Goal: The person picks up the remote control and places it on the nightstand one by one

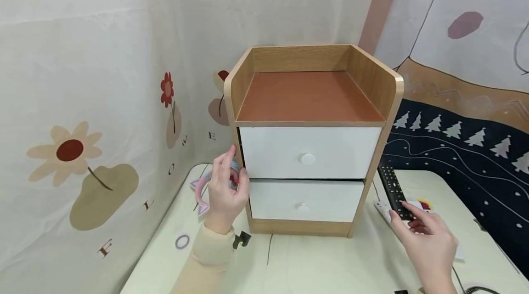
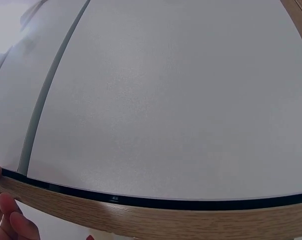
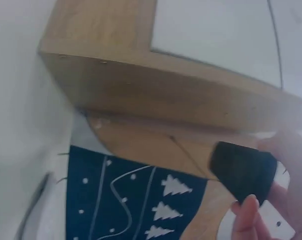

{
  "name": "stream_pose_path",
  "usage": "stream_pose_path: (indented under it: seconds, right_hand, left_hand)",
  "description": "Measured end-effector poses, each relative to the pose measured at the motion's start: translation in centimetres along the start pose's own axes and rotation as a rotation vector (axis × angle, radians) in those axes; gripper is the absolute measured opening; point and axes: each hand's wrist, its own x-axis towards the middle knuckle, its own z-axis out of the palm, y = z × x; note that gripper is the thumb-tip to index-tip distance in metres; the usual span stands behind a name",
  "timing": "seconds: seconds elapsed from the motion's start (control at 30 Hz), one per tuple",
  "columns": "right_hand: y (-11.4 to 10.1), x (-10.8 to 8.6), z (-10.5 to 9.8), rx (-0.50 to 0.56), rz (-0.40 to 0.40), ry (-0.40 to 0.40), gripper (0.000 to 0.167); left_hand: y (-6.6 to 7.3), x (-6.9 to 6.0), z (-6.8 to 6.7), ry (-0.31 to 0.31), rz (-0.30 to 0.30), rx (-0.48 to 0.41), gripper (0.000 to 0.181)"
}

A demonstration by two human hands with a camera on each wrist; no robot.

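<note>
A small wooden cabinet (image 1: 312,227) with a brown top shelf (image 1: 310,96) stands on the table. Its upper drawer (image 1: 272,151) and lower drawer (image 1: 272,200) have white fronts with round knobs. My left hand (image 1: 226,193) rests against the cabinet's left side, thumb by the front edge. In the left wrist view, fingers (image 2: 23,226) show beside the wooden edge (image 2: 165,222). Right of the cabinet, my right hand (image 1: 430,234) pinches the near end of a black remote control (image 1: 392,186). The right wrist view shows the remote's end (image 3: 245,170) between thumb and fingers, blurred.
Behind my left hand lies a pink and blue headband (image 1: 200,190) with pointed ears. A purple ring (image 1: 182,241) and a dark bow-shaped piece (image 1: 242,239) lie nearer. At the right are a flower-like piece (image 1: 424,204) and a coiled cable (image 1: 479,290). Printed cloth (image 1: 82,78) hangs around the table.
</note>
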Motion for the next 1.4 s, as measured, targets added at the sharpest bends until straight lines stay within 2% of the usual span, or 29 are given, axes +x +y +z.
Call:
stream_pose_path:
  seconds: [0.2, 0.27, 0.43, 0.6, 0.7, 0.8, 0.93, 1.17, 1.4]
  right_hand:
    - [-1.9, 0.1, -0.8, 0.194, -0.005, 0.126, 0.041]
    - [-2.8, 0.2, -1.0, 0.324, -0.031, 0.172, 0.039]
    - [-5.4, 1.0, -1.0, 0.703, -0.154, 0.279, 0.036]
    - [-8.1, 1.5, -1.2, 0.969, -0.239, 0.315, 0.037]
    - [-9.7, 1.9, -1.1, 1.041, -0.313, 0.286, 0.036]
    - [-11.1, 2.4, -0.8, 0.992, -0.389, 0.195, 0.036]
    - [-12.1, 3.1, -0.9, 0.834, -0.431, 0.068, 0.036]
    - [-14.7, 5.1, -0.9, 0.650, -0.478, -0.015, 0.036]
    - [-18.3, 7.3, -1.1, 0.366, -0.520, -0.137, 0.039]
  left_hand:
    - [0.0, 0.0, -0.1, -0.012, -0.012, -0.001, 0.063]
    - [0.1, 0.0, -0.2, -0.011, -0.017, -0.002, 0.063]
    - [0.1, 0.0, -0.2, -0.006, -0.016, 0.007, 0.062]
    - [0.1, -0.1, -0.1, -0.006, -0.014, 0.003, 0.062]
    - [0.1, 0.0, -0.1, -0.007, -0.012, 0.003, 0.062]
    - [0.1, 0.1, -0.2, -0.006, -0.011, 0.008, 0.062]
    - [0.0, 0.1, -0.2, -0.003, -0.010, 0.011, 0.062]
    - [0.0, 0.3, -0.2, 0.011, -0.006, 0.004, 0.061]
    - [0.1, 0.1, -0.1, 0.010, -0.019, 0.000, 0.061]
